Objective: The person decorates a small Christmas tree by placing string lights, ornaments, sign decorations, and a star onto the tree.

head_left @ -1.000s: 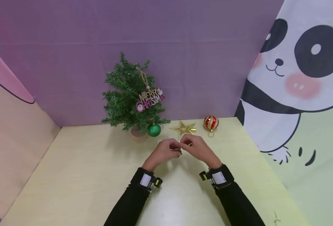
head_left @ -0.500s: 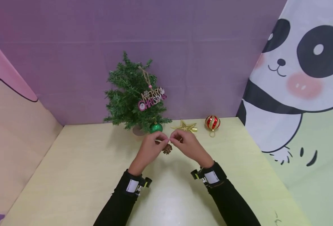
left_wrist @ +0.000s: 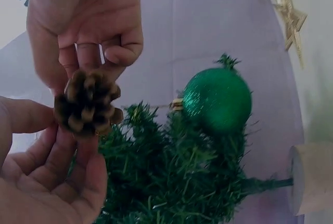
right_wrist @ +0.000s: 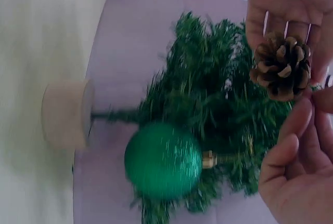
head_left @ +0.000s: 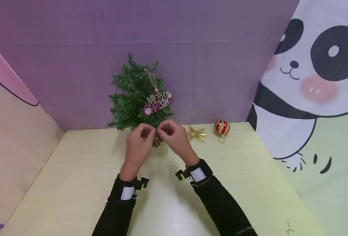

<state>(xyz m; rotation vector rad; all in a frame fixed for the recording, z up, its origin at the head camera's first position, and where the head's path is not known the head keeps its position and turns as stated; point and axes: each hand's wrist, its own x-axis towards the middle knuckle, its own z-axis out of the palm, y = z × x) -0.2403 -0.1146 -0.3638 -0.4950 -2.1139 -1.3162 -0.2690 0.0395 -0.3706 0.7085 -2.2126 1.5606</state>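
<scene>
A brown pine cone [head_left: 156, 142] hangs just below the fingertips of both hands, in front of the small artificial Christmas tree [head_left: 132, 95]. My left hand [head_left: 138, 146] and right hand [head_left: 176, 139] meet there, each pinching with thumb and forefinger at the cone's top; its hanging loop is mostly hidden by the fingers. Both wrist views show the pine cone [left_wrist: 88, 104] close up between the hands. Beside it on a lower branch hangs a green glitter bauble [right_wrist: 163, 160], covered by the hands in the head view. A "Merry Christmas" sign [head_left: 158, 102] hangs higher on the tree.
Right of the hands, a gold star [head_left: 196, 133] lies on the pale table [head_left: 82, 183]. Farther right rests a red and gold striped bauble [head_left: 222, 127]. The tree's round base [right_wrist: 65, 115] stands near the purple backdrop [head_left: 209, 65]; a panda-printed cloth [head_left: 295, 131] borders the right.
Both hands have moved left and forward, carrying the pine cone from in front of the star to the lower front of the tree. The sign, star and striped bauble stay in place.
</scene>
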